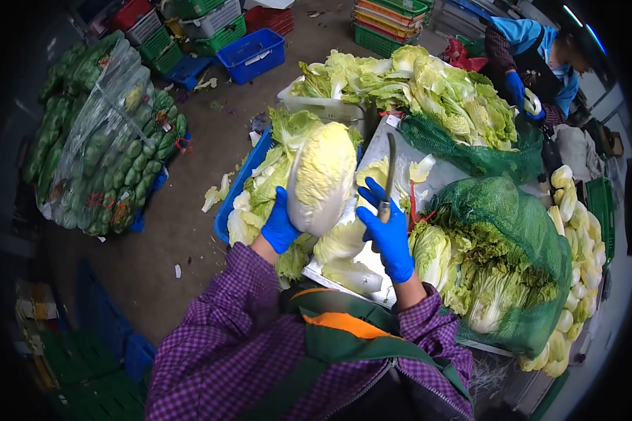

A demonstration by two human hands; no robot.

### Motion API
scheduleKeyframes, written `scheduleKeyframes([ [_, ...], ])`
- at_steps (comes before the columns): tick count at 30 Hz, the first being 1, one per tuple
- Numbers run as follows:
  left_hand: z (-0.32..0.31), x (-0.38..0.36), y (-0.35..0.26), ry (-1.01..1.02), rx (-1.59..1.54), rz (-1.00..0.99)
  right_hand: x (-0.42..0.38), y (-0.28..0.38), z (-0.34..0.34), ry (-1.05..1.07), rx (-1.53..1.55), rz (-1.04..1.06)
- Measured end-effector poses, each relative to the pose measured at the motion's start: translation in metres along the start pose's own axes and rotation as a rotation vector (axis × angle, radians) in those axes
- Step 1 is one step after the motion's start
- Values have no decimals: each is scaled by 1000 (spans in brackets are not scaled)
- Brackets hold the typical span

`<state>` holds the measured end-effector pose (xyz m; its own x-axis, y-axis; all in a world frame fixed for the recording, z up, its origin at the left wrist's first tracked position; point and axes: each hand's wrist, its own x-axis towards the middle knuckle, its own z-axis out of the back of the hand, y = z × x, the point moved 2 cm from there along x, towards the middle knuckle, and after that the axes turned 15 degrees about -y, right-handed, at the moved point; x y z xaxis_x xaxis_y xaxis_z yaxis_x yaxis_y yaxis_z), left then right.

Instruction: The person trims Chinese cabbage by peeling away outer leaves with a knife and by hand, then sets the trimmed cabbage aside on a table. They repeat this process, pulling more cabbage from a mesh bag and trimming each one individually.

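My left hand (279, 223), in a blue glove, grips a pale yellow napa cabbage (324, 175) from its lower left side. The cabbage is held up over a blue crate (222, 219) heaped with loose leaves (268, 172). My gloved right hand (392, 242) is closed round the handle of a knife (391, 158), whose narrow, slightly curved blade points away from me. The blade stands apart from the cabbage, to its right. Beneath my hands, cabbage pieces (351, 274) lie on a white work surface (379, 291).
A green mesh bag (534, 238) of cabbages lies open at right, beside a pile of trimmed cabbages (581, 245). More leaves (428, 84) are heaped at the back. A co-worker (530, 56) in blue gloves stands at upper right. Bagged cabbages (112, 140) and crates (253, 56) stand at left.
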<state>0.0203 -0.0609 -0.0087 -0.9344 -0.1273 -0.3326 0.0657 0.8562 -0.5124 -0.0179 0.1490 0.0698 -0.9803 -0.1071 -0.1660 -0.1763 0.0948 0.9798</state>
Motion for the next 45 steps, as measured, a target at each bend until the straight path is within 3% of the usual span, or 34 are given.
scheduleKeyframes([
  [1,2,-4,6,1,2,5,-7,7,-9,15,-1,34],
  [2,3,-5,13,-12,57,-16,-6,-1,-15,-20,-130,209],
  [3,0,-7,19,-21,111,-36,-3,3,-27,-76,-184,548],
  [5,-6,-12,29,-34,48,-1,-7,5,-19,-102,-143,149],
  [6,-10,-12,30,-70,69,-23,-6,9,-16,-112,-145,150],
  [8,-20,-11,32,-112,75,-70,-4,9,-11,-46,-166,-62],
  [9,-22,-10,35,-101,77,-58,-2,7,-9,-62,-166,-60],
  [13,9,2,51,-229,465,-393,10,-27,-2,-135,32,12],
  [14,44,20,59,-180,447,-308,15,-42,0,-155,101,30],
  [16,58,32,60,-10,272,-116,17,-44,4,-195,-51,177],
  [18,33,12,62,-68,116,50,7,-28,12,-195,-31,132],
  [19,14,-1,62,-132,90,104,18,-44,14,-320,-246,546],
  [21,-4,-8,67,-77,654,-511,27,-64,41,-413,-457,344],
  [23,-119,-54,38,-144,1717,-1304,22,-77,87,-330,-542,22],
  [24,-130,-60,36,-77,1525,-1301,34,-133,92,-506,-571,522],
  [25,-114,-47,35,-5,1619,-1456,10,-96,96,-404,-258,41],
  [27,-100,-28,38,166,895,-661,-11,-43,101,-250,-80,-140],
  [30,-113,-22,86,72,870,-671,-16,-50,104,-105,344,110],
  [31,-133,-22,110,-63,299,-42,-47,-8,121,-117,364,81],
  [33,-188,-48,166,-172,110,155,-63,-2,162,-202,143,212],
  [34,-186,-39,190,71,232,240,-81,12,202,-156,303,-6],
  [35,-184,-35,216,341,409,251,-95,15,235,-245,499,94],
  [36,-201,-39,247,406,575,251,-103,-2,277,-195,607,37],
  [37,-225,-47,280,468,741,246,-116,-17,319,-275,703,5],
  [38,-254,-63,309,669,831,82,-134,-24,359,-300,956,11],
  [39,-278,-77,336,868,910,-88,-157,-8,392,-523,1143,-25],
  [40,-297,-85,354,943,1047,-197,-176,2,431,-770,1277,-53],
  [41,-314,-93,371,1016,1181,-309,-210,-7,485,-598,1182,161],
  [42,-309,-90,388,947,1301,-432,-236,9,526,-839,1105,173],
  [43,-288,-82,402,865,1415,-559,-256,-20,592,-722,1232,353],
  [44,-262,-71,414,736,1443,-588,-270,42,611,-1326,1211,316],
  [45,-245,-69,420,638,1524,-609,-304,-9,691,-1003,1004,482],
])
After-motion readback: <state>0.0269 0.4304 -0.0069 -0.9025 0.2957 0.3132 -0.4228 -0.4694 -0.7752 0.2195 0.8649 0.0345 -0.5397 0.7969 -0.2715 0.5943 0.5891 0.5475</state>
